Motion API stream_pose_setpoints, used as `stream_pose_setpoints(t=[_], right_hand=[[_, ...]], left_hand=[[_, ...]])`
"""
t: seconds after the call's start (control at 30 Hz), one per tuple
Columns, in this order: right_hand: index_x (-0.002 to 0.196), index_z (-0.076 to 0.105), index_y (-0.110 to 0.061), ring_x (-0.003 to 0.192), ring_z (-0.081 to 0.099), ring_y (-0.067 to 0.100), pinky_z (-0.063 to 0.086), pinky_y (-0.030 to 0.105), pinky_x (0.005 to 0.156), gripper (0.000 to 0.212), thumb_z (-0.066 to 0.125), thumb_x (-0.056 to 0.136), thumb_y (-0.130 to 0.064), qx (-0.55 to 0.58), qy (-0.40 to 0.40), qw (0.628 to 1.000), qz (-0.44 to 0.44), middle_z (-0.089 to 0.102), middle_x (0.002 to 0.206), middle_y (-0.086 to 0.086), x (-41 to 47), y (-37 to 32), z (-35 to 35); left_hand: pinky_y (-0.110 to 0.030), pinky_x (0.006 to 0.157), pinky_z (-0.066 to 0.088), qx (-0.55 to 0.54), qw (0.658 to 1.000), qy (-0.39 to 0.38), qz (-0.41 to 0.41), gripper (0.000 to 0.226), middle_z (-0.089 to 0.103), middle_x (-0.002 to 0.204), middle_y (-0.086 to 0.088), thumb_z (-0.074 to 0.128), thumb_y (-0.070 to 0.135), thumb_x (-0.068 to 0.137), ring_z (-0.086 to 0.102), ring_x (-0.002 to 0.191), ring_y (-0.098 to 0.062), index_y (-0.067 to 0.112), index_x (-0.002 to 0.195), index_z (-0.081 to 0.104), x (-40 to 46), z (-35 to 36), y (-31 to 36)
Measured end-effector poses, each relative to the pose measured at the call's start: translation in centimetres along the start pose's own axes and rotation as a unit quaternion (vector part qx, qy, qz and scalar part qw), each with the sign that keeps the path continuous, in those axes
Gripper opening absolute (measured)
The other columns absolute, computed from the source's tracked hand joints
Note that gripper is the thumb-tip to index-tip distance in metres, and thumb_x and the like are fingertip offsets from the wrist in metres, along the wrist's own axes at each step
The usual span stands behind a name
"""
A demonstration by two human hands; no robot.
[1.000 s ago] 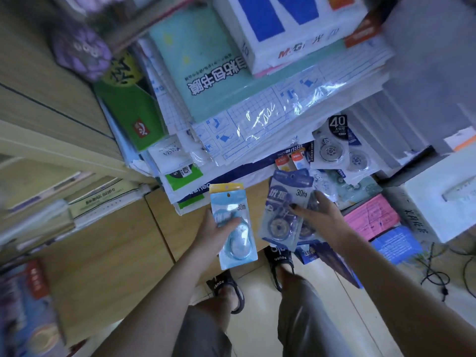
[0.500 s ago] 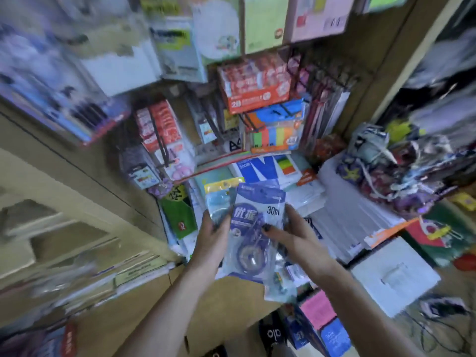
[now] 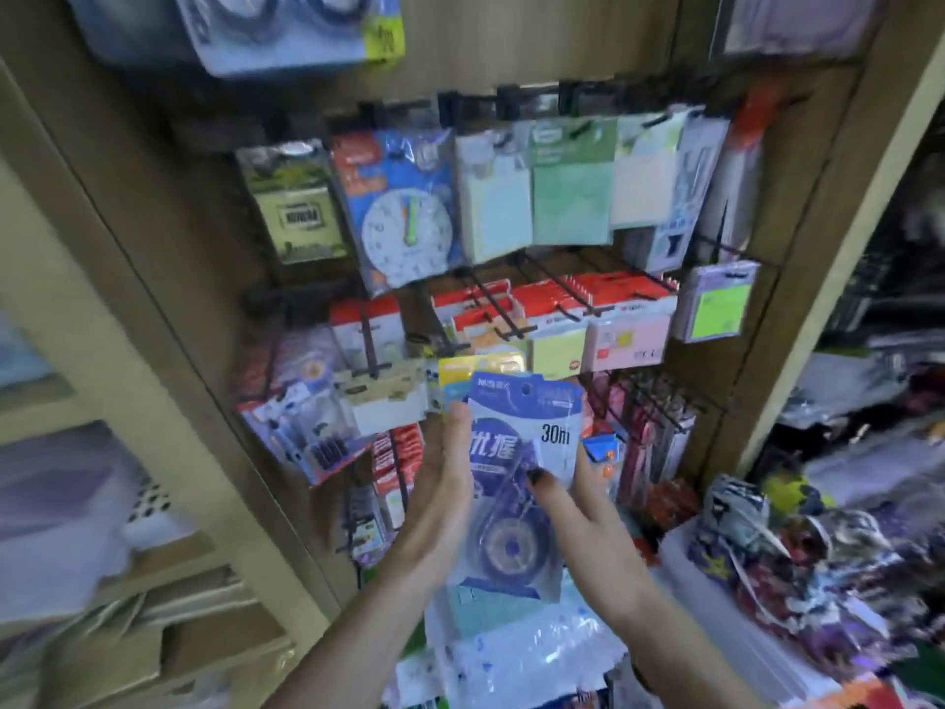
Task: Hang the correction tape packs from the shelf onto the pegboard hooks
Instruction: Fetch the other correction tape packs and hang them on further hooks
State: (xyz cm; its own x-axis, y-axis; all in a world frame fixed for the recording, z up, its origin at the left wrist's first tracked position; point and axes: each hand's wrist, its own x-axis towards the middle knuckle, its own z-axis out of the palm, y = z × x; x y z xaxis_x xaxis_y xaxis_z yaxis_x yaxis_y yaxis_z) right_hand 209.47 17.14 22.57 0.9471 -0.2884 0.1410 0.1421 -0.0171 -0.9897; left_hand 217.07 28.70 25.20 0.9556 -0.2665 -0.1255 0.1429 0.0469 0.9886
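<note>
A blue correction tape pack (image 3: pixel 516 483) marked "30m" is held upright between both my hands in front of the pegboard. My right hand (image 3: pixel 578 514) pinches it with the thumb on its front. My left hand (image 3: pixel 445 483) presses its left edge and holds a second pack with a yellow top (image 3: pixel 478 364), mostly hidden behind the blue one. Black pegboard hooks (image 3: pixel 557 294) jut out just above the packs, most loaded with carded goods.
Sticky-note packs (image 3: pixel 570 202) and a toy clock card (image 3: pixel 404 217) hang on the upper hooks; red-topped packs (image 3: pixel 613 299) fill the middle row. A wooden post (image 3: pixel 153 299) stands at left. Plastic-wrapped stock (image 3: pixel 511 652) lies below, patterned goods (image 3: pixel 797 555) at right.
The view has swung up from the low shelf and floor to the pegboard. Both hands rose with the packs, and the blue pack now overlaps the yellow-topped one.
</note>
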Motion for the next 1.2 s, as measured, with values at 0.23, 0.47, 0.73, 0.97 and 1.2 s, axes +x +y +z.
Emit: stream_pose_setpoints(t=[0.23, 0.47, 0.73, 0.97, 1.2], right_hand=[[0.126, 0.056, -0.060, 0.114, 0.058, -0.022, 0.043, 0.004, 0.094, 0.047, 0.050, 0.110, -0.017, -0.022, -0.004, 0.990, -0.141, 0.066, 0.115, -0.046, 3.4, -9.1, 0.9], [0.122, 0.051, -0.046, 0.089, 0.059, -0.033, 0.044, -0.006, 0.070, 0.028, 0.048, 0.106, -0.022, 0.040, -0.006, 0.984, -0.175, 0.065, 0.091, -0.054, 5.6, -16.9, 0.7], [0.125, 0.056, -0.044, 0.094, 0.065, -0.025, 0.050, 0.001, 0.072, 0.026, 0.052, 0.101, -0.035, 0.021, -0.018, 0.969, -0.245, 0.070, 0.098, -0.046, 8.8, -24.9, -0.7], [0.120, 0.063, -0.044, 0.094, 0.074, -0.009, 0.056, 0.012, 0.069, 0.021, 0.054, 0.108, -0.029, 0.030, -0.018, 0.968, -0.250, 0.077, 0.103, -0.031, 12.3, -29.0, -1.4], [0.113, 0.067, -0.044, 0.090, 0.079, 0.004, 0.059, 0.024, 0.067, 0.013, 0.059, 0.103, -0.049, 0.044, -0.030, 0.979, -0.198, 0.081, 0.105, -0.018, 14.3, -31.3, -1.5]], left_hand=[[-0.044, 0.116, 0.045, 0.051, 0.985, 0.004, 0.167, 0.062, 0.070, 0.128, 0.027, 0.064, 0.083, 0.069, 0.064, 0.124, 0.000, 0.057, 0.125, 0.056, -0.6, 0.7, 10.5], [-0.047, 0.122, 0.037, 0.067, 0.968, -0.004, 0.242, 0.110, 0.054, 0.153, 0.021, 0.056, 0.091, 0.057, 0.050, 0.143, -0.007, 0.044, 0.155, 0.038, -1.4, 2.0, 19.5], [-0.020, 0.092, 0.048, 0.074, 0.949, -0.011, 0.306, 0.037, 0.066, 0.105, 0.045, 0.063, 0.066, 0.090, 0.058, 0.099, 0.028, 0.054, 0.122, 0.050, -0.3, 4.0, 27.1], [-0.038, 0.116, 0.042, 0.063, 0.953, 0.010, 0.297, 0.070, 0.054, 0.145, 0.021, 0.061, 0.064, 0.095, 0.054, 0.134, -0.009, 0.042, 0.155, 0.035, 1.2, 5.5, 32.0], [-0.026, 0.096, 0.022, 0.094, 0.966, 0.010, 0.240, 0.087, 0.028, 0.167, 0.013, 0.053, 0.063, 0.099, 0.030, 0.153, -0.012, 0.035, 0.167, 0.006, 2.1, 6.1, 34.7]])
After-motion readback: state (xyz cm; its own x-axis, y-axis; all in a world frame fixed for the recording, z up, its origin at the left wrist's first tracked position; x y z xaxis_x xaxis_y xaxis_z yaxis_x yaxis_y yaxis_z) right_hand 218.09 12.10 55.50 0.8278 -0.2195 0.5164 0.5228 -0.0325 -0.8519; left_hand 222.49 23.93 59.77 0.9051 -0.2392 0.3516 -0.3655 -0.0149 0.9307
